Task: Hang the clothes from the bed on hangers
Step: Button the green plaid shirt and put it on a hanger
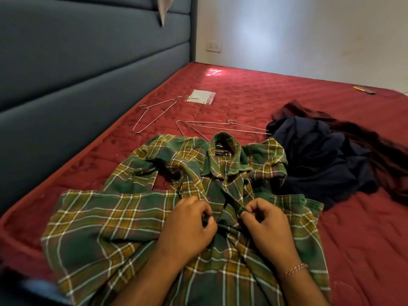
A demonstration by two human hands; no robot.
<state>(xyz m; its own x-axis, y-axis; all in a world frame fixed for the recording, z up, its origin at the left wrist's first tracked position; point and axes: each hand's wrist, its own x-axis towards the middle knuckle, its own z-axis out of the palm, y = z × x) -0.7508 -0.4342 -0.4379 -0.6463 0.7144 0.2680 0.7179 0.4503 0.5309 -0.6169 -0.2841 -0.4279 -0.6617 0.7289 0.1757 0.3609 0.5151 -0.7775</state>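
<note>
Both hands, left hand (pixel 187 221) & right hand (pixel 262 224), pinch the front edges of the soft, light plaid shirt (pixel 136 217) at centre frame; probably best held by collar/shoulders for the wire hanger (pixel 223 127).

Shirt (pixel 123 219): green plaid w/ mustard-yellow, white & reddish lines; black neck label (pixel 221 149) w/ orange & white text. Mattress (pixel 265 96): deep red, quilted. Headboard (pixel 88 51): blue-grey. Hangers (pixel 152 115): silver wire. Clothes pile: navy garment (pixel 318 155), dark maroon garment (pixel 364 133). Wall (pixel 309 29): off-white. Bracelet (pixel 293 269): pinkish.
</note>
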